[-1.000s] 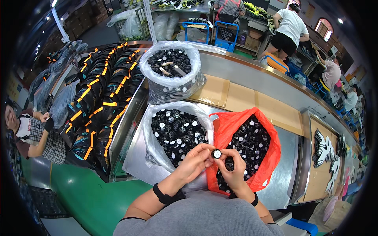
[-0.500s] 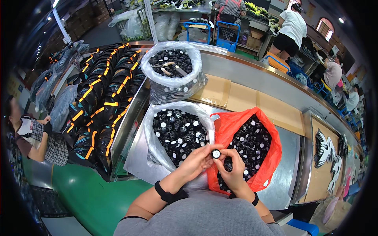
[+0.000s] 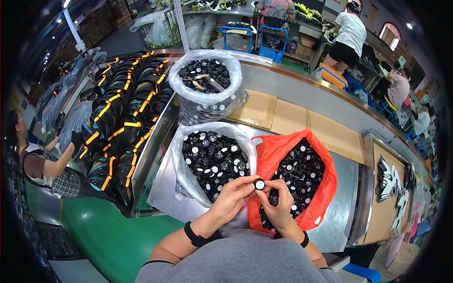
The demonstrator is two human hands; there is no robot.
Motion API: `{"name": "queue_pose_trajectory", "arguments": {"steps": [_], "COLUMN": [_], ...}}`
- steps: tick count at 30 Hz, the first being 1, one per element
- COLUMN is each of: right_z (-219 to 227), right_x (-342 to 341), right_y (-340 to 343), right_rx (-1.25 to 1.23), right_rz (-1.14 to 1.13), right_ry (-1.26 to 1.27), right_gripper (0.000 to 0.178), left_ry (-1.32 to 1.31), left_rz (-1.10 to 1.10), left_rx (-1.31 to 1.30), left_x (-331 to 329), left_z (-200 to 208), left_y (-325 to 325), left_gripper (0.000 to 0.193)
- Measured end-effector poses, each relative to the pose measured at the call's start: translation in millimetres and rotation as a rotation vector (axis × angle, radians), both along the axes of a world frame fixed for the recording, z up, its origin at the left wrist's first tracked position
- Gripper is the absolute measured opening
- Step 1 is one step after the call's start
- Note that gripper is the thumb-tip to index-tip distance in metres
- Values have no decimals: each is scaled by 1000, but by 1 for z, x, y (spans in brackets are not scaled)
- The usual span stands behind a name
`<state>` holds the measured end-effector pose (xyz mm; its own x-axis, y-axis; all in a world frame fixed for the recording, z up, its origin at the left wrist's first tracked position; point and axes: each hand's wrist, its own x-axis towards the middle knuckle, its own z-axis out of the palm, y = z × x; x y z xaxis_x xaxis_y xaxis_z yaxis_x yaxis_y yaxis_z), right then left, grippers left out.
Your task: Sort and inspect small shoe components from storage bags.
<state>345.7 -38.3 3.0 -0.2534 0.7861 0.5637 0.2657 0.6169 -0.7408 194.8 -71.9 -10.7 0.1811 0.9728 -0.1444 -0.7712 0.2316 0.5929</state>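
Observation:
A small round black knob with a white face [image 3: 259, 184] is pinched between the fingertips of my left hand [image 3: 232, 199] and my right hand [image 3: 281, 206]. Another dark piece [image 3: 273, 196] shows under the curled fingers of my right hand; whether it is held there I cannot tell. Both hands are above the gap between a clear plastic bag [image 3: 178, 165] on the left and a red plastic bag [image 3: 329, 186] on the right. Each bag stands open, full of similar black pieces, many with white round faces.
Behind, another clear bag [image 3: 207, 106] holds more black pieces and some sticks. Flattened cardboard [image 3: 292, 117] lies on the metal table [image 3: 347, 174]. Black parts with orange straps [image 3: 127, 108] fill the left side, where a co-worker [image 3: 49, 162] stands. White cut-outs [image 3: 389, 177] lie right.
My left fingers have shifted slightly around the knob, which stays in nearly the same place between both hands. The co-worker at left has reached an arm up toward the strapped parts.

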Motion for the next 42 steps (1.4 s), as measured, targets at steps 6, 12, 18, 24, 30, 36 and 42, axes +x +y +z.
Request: {"name": "queue_pose_trajectory", "arguments": {"steps": [6,12,18,24,30,36,42], "right_z": [-1,-4,1,-6,-6,-15,5], "right_x": [-2,-7,-5,11,10,15,3], "right_y": [-1,-1,2,23,15,10,8], "right_rx": [-20,-61,-882,-1652,-1711,-896,-107], "right_rz": [-2,13,238,953,841,242,40], "right_ry": [4,9,480,828,751,313,9], "right_gripper": [28,27,24,81,94,38,22], "left_ry": [9,48,656,1184,972,512,550], "left_rz": [47,85,427,168,-110,1,-23], "left_rx": [-57,-100,65,509,259,71,29], "left_x": [0,-2,-9,-19,-3,-10,-11], "left_z": [1,1,13,44,39,29,26], "left_y": [-3,-6,-6,0,11,18,18], "left_gripper": [27,28,37,43,36,25,25]}}
